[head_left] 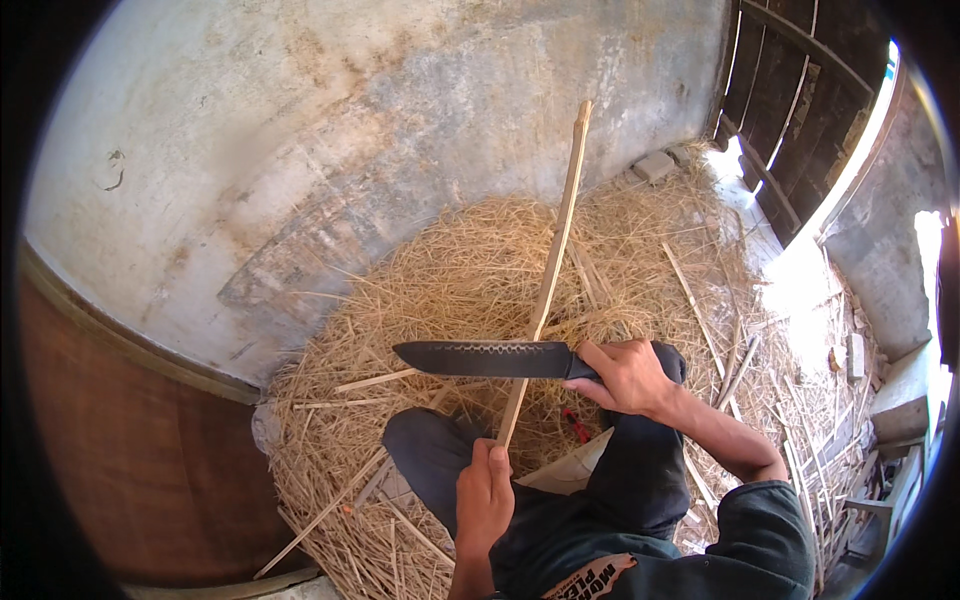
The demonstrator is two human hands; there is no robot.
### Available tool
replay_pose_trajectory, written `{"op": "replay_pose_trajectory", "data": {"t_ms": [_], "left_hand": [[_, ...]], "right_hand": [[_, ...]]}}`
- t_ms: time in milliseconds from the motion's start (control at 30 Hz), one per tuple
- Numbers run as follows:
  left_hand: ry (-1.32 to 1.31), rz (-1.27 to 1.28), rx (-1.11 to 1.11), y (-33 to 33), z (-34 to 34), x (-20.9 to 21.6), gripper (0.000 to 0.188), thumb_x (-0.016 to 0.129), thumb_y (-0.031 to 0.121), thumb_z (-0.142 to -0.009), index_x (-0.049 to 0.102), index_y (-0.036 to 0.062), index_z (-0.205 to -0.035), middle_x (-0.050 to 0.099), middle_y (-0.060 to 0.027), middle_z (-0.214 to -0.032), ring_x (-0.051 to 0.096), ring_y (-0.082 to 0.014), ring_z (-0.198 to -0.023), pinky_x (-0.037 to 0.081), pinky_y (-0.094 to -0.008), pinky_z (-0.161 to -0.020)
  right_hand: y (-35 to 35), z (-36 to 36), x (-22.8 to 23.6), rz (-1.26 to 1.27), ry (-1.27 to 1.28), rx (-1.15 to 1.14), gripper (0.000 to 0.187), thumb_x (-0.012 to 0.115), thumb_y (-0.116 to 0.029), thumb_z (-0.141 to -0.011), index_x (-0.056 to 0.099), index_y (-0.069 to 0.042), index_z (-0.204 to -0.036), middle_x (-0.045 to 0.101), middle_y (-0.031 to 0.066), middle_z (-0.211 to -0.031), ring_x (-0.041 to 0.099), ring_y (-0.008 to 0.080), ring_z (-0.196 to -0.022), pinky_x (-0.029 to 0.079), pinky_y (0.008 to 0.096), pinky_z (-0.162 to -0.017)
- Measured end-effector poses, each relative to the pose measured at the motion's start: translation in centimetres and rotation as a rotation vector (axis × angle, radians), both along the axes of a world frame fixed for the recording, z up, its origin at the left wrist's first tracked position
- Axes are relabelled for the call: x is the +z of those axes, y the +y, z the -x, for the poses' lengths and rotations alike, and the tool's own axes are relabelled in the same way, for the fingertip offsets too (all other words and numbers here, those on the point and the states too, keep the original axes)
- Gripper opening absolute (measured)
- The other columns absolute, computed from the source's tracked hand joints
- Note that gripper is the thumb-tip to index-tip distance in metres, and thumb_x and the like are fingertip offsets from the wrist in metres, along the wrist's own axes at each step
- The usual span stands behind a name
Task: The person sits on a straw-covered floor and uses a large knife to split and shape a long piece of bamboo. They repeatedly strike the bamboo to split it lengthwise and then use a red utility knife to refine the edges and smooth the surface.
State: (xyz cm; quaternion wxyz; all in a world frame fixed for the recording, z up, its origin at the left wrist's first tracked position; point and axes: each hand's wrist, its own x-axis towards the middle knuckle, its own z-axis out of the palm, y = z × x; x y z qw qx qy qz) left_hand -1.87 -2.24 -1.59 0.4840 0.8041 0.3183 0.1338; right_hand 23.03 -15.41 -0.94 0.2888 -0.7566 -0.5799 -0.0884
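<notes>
My right hand (628, 375) is closed round the dark handle of a large black knife (485, 360), which has a broad blade pointing left. The blade lies across a long, pale strip of split wood or bamboo (561, 235) and hides a short stretch of it. Low in front of me, my left hand (486, 490) grips the near end of this strip, thumb on top. From there the strip slants up and away to the right, its far end in front of the wall. Whether the blade's edge touches the strip or only passes over it, I cannot tell.
A heap of straw-like shavings (450, 260) covers the floor round my bent legs, with loose strips (690, 290) scattered in it. Beyond stands a stained wall (330, 130). A brown panel (150, 430) is at left, a slatted wooden door (800, 110) and a block (654, 167) at far right.
</notes>
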Motion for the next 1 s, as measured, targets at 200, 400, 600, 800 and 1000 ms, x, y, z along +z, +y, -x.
{"op": "replay_pose_trajectory", "data": {"t_ms": [200, 400, 600, 800, 1000], "left_hand": [[0.028, -0.027, 0.018, 0.5, -0.2, 1.5, 0.042, 0.047, 0.039, -0.111, 0.056, 0.0005, -0.097, 0.051, -0.0081, -0.062, 0.049, -0.0178, -0.055, 0.040, -0.0362, -0.054], [0.065, -0.083, 0.014, 1.4, -0.5, 3.1, 0.038, 0.052, 0.036, -0.110, 0.058, -0.0001, -0.099, 0.051, -0.0102, -0.061, 0.050, -0.0195, -0.053, 0.039, -0.0370, -0.053], [0.197, -0.420, 0.025, 4.4, 0.5, 2.4, 0.041, 0.048, 0.037, -0.110, 0.063, 0.0020, -0.094, 0.062, -0.0161, -0.066, 0.068, -0.0352, -0.067, 0.049, -0.0471, -0.060], [0.542, -0.810, 0.116, 9.7, 1.2, 5.0, 0.034, 0.053, 0.033, -0.107, 0.066, 0.0047, -0.095, 0.068, -0.0176, -0.073, 0.069, -0.0409, -0.071, 0.052, -0.0515, -0.065], [0.745, -0.933, -0.179, 12.5, -2.8, 10.0, 0.033, 0.064, 0.029, -0.101, 0.071, -0.0019, -0.092, 0.071, -0.0178, -0.080, 0.070, -0.0398, -0.076, 0.053, -0.0504, -0.071]], "right_hand": [[-0.3, -0.2, -0.3, -0.039, 0.313, -0.098, 0.039, 0.064, -0.041, -0.101, 0.061, -0.003, -0.098, 0.060, 0.0112, -0.066, 0.063, 0.0332, -0.058, 0.048, 0.0421, -0.053], [-0.3, -0.7, -0.6, -0.315, 0.992, -0.108, 0.043, 0.046, -0.037, -0.111, 0.049, -0.003, -0.085, 0.045, 0.0001, -0.066, 0.041, 0.0089, -0.063, 0.038, 0.0290, -0.058], [-0.8, -0.8, -1.1, -0.394, 1.132, -0.064, 0.044, 0.044, -0.041, -0.112, 0.048, -0.006, -0.085, 0.042, -0.0021, -0.068, 0.038, 0.0075, -0.060, 0.035, 0.0268, -0.055], [-1.5, -0.6, -0.2, -0.422, 1.353, -0.119, 0.043, 0.040, -0.045, -0.112, 0.050, -0.008, -0.092, 0.041, -0.0025, -0.069, 0.037, 0.0065, -0.055, 0.031, 0.0237, -0.049], [-0.5, 3.6, -4.0, -0.642, 1.734, -0.212, 0.041, 0.040, -0.046, -0.112, 0.049, -0.009, -0.097, 0.043, -0.0008, -0.070, 0.038, 0.0083, -0.052, 0.031, 0.0249, -0.047]]}}
